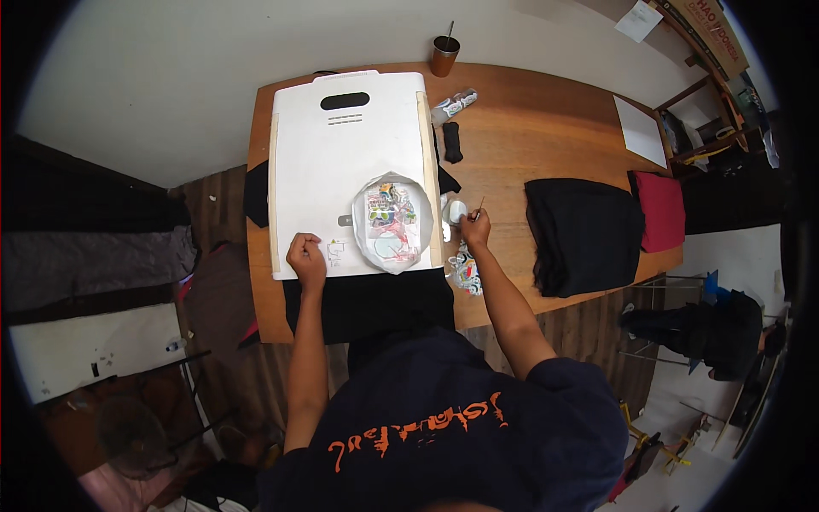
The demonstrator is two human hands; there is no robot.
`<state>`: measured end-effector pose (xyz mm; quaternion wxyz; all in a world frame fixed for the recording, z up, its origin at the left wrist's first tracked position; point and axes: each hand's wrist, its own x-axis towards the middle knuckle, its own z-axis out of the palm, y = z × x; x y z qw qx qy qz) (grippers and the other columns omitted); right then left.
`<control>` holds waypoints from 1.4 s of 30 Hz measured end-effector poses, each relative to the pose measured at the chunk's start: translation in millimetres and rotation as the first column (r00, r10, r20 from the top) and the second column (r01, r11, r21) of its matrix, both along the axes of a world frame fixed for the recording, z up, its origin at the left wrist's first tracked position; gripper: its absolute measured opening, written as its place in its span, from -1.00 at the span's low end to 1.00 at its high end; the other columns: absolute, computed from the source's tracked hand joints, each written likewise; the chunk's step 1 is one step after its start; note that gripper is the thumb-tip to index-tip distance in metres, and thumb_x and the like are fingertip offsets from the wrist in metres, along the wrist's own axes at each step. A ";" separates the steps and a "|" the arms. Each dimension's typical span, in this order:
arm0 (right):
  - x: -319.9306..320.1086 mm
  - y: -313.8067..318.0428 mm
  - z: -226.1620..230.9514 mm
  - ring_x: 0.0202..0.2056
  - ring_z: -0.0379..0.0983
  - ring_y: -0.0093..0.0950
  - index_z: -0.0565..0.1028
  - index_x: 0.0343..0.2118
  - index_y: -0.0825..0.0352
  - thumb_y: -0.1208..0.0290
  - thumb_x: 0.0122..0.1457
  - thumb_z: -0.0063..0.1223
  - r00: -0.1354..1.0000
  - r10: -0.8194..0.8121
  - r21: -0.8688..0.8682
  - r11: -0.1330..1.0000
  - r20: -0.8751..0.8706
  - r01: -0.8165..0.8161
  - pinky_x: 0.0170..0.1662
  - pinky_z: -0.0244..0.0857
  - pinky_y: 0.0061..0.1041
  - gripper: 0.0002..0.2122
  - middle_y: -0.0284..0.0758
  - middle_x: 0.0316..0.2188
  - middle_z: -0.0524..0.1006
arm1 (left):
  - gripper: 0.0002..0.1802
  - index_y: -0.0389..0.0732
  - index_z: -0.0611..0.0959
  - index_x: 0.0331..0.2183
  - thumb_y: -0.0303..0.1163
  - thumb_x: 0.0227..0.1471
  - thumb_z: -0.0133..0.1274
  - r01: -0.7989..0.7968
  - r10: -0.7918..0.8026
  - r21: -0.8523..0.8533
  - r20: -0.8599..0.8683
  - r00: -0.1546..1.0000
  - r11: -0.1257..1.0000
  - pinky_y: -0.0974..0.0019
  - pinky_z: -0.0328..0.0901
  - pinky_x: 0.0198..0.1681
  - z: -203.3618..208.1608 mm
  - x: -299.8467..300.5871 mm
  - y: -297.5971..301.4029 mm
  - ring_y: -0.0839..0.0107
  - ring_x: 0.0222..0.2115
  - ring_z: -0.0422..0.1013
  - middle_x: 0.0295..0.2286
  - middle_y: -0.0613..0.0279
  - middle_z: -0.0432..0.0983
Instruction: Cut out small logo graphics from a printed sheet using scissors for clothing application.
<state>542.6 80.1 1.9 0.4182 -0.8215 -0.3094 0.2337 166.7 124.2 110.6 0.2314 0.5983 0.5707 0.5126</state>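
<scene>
My right hand [475, 229] pinches a thin stick-like tool [481, 204], perhaps a small brush, its tip too fine to make out. Just left of those fingers stands a small white jar [457, 210]. On a large white board [311, 171] rests a round, white-rimmed container [364, 243], with colourful printed pieces showing inside. My left hand [307, 256] lies at the board's lower left, its fingers curled in; whatever they may hold is hidden. Beside it, a small line drawing [337, 253] marks the board. Black cloth [367, 303] hangs below the board's near edge.
The wooden table [495, 136] carries folded black cloth [584, 235] and red cloth [659, 211] at right. Beyond the board stand a brown cup [444, 56], a clear patterned roll [454, 106] and a black bundle [452, 142]. A patterned plastic packet [466, 271] lies near my right forearm.
</scene>
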 end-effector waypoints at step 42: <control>-89.3 -56.4 211.1 -0.52 0.01 -0.74 0.17 -0.47 0.25 0.79 -0.03 0.09 0.701 0.705 0.597 0.609 -0.105 -0.523 -0.44 0.00 -0.70 -0.67 -0.29 -0.23 0.63 | -0.75 -0.40 0.60 -0.10 -0.60 0.15 0.13 0.521 -0.099 -0.251 0.827 0.553 0.816 0.52 0.36 -0.16 115.8 104.8 -87.4 0.57 -0.24 0.49 -0.24 0.15 0.60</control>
